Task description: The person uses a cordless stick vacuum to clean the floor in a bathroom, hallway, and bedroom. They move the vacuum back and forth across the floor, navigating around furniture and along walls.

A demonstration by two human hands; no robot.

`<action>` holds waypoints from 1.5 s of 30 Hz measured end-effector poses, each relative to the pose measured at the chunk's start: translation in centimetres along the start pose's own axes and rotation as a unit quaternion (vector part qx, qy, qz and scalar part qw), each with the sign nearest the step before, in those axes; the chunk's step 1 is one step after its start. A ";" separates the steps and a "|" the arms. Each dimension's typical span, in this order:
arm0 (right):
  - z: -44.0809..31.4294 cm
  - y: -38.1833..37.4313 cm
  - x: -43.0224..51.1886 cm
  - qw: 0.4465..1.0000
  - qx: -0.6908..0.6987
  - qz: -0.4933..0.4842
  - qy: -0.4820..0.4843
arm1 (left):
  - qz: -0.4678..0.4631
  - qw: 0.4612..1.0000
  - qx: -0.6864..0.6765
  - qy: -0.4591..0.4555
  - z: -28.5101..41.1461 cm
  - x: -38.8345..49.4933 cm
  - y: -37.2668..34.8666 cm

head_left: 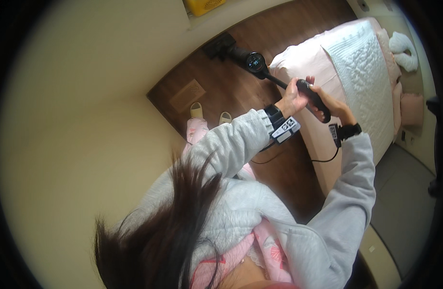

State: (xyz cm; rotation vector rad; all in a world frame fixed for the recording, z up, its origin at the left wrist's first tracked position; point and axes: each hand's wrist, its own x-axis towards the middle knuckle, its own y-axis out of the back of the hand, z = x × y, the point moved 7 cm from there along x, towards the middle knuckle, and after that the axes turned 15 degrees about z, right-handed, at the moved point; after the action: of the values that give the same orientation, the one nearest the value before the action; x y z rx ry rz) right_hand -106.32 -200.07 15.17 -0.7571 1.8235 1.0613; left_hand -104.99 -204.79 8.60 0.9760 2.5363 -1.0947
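Note:
A black stick floor cleaner [239,54] stands on the wood floor, its lit round display [255,62] facing up. From its body a slim black pole [275,80] slopes up to a thick black handle [317,102]. My right hand [331,100] is wrapped around this handle, thumb on its upper side near the front end. At that front end my left hand [293,99] grips where pole and handle meet; some of its fingers are hidden behind the handle. The cleaner's dark floor head [216,48] lies near the wall edge, partly blurred.
On the right is a bed [308,67] with a pale quilt [366,68] and a white curved pillow [404,50]. A beige wall [80,119] rises at left. A rectangular floor patch [187,95] lies ahead of my slippers [196,110]. Thin cables [324,160] hang from my wrist devices.

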 end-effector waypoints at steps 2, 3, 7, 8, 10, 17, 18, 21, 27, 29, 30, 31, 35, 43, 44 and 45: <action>0.4 -0.6 -0.4 1.000 -0.002 -0.022 0.002 | 0.021 0.999 0.001 -0.037 0.0 -0.1 0.9; 0.7 -0.7 -0.5 1.000 -0.016 -0.017 0.005 | 0.017 0.999 0.005 -0.036 -0.4 -0.3 1.2; 0.8 -0.6 -1.7 0.997 -0.057 -0.045 0.006 | 0.043 0.998 -0.026 -0.038 -1.7 -1.4 2.3; 0.6 -0.2 -1.9 0.997 -0.070 -0.036 0.013 | 0.022 0.999 -0.020 -0.044 -2.0 -1.7 1.9; 0.6 0.2 -2.4 0.995 -0.086 -0.040 0.008 | 0.040 0.999 -0.024 -0.028 -2.7 -2.1 2.1; 2.6 -1.8 -1.6 0.999 -0.044 -0.020 0.004 | 0.114 0.993 0.023 -0.032 -1.8 -2.8 5.0; 2.6 -2.5 -1.6 0.998 -0.031 -0.044 0.025 | 0.149 0.988 0.013 -0.044 -1.3 -2.8 5.6; 2.3 -3.6 -1.5 0.999 0.035 -0.030 0.020 | 0.110 0.992 0.057 -0.041 -0.1 -3.3 4.5; 1.2 -8.5 -1.7 0.988 0.154 -0.003 0.003 | 0.165 0.983 0.085 0.001 3.5 -6.5 4.3; 2.8 -11.5 -2.3 0.982 0.186 0.027 -0.022 | 0.192 0.974 0.123 -0.007 4.0 -8.7 7.0; 3.9 -13.3 -2.8 0.980 0.190 0.041 -0.034 | 0.195 0.972 0.128 0.009 4.1 -9.9 8.3; 4.5 -15.0 -3.1 0.976 0.217 0.023 -0.025 | 0.210 0.969 0.127 0.026 4.3 -11.0 9.7; 6.6 -19.5 -4.5 0.951 0.306 0.030 -0.037 | 0.239 0.955 0.168 0.054 4.3 -13.3 12.4; 3.6 -30.0 -6.2 0.867 0.491 -0.033 -0.072 | 0.303 0.869 0.387 0.052 8.1 -21.5 12.2; 2.7 -31.3 -5.9 0.854 0.514 -0.034 -0.065 | 0.254 0.878 0.393 0.098 8.9 -22.5 11.3; 1.4 -32.5 -5.3 0.838 0.543 -0.025 -0.049 | 0.251 0.856 0.439 0.107 10.4 -23.5 10.9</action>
State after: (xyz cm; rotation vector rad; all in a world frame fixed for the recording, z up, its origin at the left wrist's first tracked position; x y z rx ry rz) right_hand -76.96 -213.09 7.86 -0.0380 1.9118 -0.0867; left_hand -80.74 -218.19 5.16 1.9070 1.6335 -2.0630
